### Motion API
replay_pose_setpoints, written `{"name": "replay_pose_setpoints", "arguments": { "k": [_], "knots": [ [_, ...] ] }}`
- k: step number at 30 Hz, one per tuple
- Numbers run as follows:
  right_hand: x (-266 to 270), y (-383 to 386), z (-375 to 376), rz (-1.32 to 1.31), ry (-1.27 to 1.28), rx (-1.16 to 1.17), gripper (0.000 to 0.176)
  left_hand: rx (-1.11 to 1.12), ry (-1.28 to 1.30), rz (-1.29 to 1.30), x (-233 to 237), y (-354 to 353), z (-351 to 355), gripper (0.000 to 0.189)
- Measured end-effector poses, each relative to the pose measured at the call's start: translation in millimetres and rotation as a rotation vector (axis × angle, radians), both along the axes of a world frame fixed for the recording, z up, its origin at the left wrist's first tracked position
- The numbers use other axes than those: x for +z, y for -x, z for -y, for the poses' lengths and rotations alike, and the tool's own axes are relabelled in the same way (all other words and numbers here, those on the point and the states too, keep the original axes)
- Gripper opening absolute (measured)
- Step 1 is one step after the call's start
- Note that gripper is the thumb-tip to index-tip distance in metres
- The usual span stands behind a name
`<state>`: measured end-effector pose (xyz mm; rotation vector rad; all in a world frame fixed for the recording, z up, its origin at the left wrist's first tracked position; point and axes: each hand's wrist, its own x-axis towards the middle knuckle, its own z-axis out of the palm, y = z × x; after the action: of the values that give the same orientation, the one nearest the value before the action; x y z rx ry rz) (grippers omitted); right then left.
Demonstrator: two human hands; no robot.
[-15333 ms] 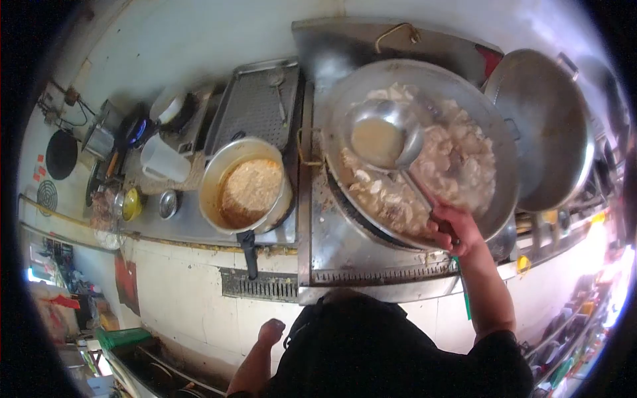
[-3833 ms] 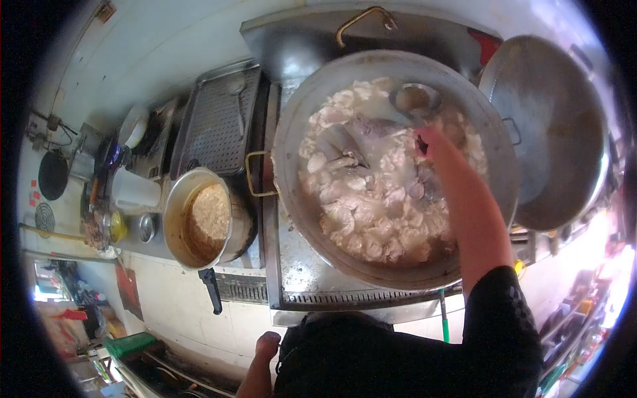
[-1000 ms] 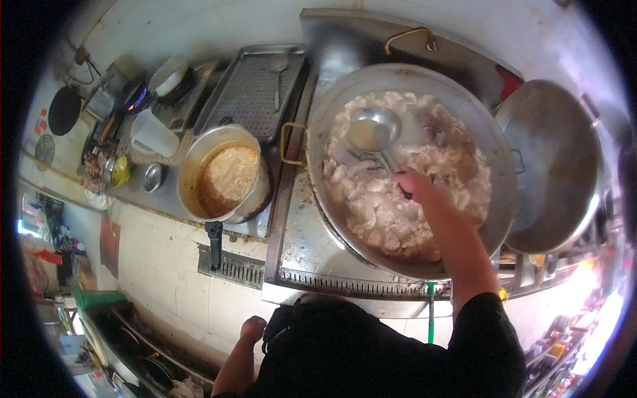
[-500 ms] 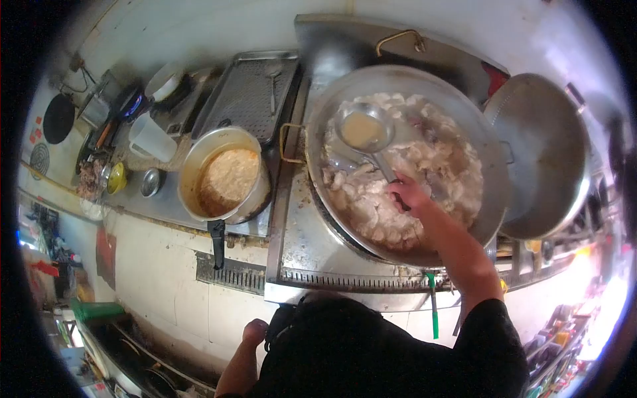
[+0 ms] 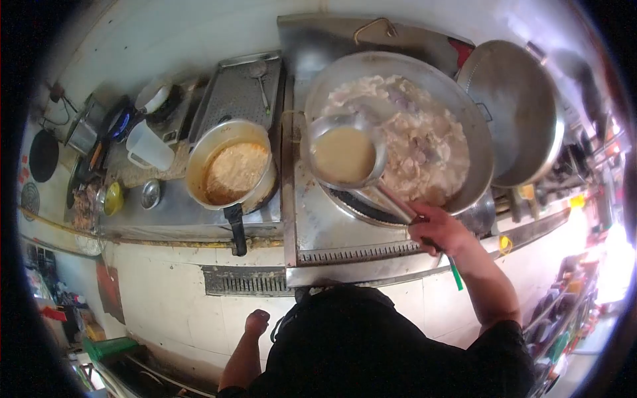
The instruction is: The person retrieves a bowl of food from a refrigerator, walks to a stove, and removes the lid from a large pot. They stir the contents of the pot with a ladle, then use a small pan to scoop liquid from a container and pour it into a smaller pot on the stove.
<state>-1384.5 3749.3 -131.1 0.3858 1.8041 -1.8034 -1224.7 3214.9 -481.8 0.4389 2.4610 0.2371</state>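
Note:
My right hand is wrapped round the handle of a large metal ladle. Cloudy liquid fills the ladle's bowl, which hangs over the left rim of a big metal pot. Inside that pot, pale meat pieces lie in whitish liquid, some with darker lumps among them. Down by my body, away from the counter, my left hand is curled closed with nothing visible in it. Left of the big pot stands a smaller saucepan with a black handle, holding brownish liquid with a pale mass on top.
A perforated tray with a slotted spoon lies behind the saucepan. A white plastic jug, a yellow bowl and a small metal bowl stand farther left. Another large pot leans at the right.
My right hand has lifted the ladle from inside the pot toward me and left, over the rim, with liquid in it. My left hand stays low, and the view has shifted.

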Motion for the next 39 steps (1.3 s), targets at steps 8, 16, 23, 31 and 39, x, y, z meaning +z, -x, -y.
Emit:
{"name": "replay_pose_setpoints", "arguments": {
  "k": [8, 16, 23, 31, 39],
  "knots": [
    [-81.4, -91.8, 64.2, 0.280, 0.273, 0.059, 0.055, -0.148, 0.021, -0.022, -22.0, -64.4, 99.8, 0.020],
    [-171.6, -136.2, 132.9, 0.406, 0.358, -0.061, 0.024, 0.267, -0.005, 0.196, -21.5, -71.3, 132.9, 0.021],
    [-196.7, -152.4, 131.3, 0.644, 1.036, -0.421, 0.016, -0.152, -0.043, -0.056, 6.1, -44.5, 101.5, 0.023],
    [-200.7, -147.1, 102.6, 0.698, 1.311, -0.237, 0.026, -0.094, -0.071, 0.015, -4.2, -23.6, 91.4, 0.025],
    [-98.4, -108.0, 69.5, 0.448, 1.104, -0.087, 0.038, -0.046, 0.064, 0.065, -3.3, -0.7, 63.4, 0.023]
  ]
}}
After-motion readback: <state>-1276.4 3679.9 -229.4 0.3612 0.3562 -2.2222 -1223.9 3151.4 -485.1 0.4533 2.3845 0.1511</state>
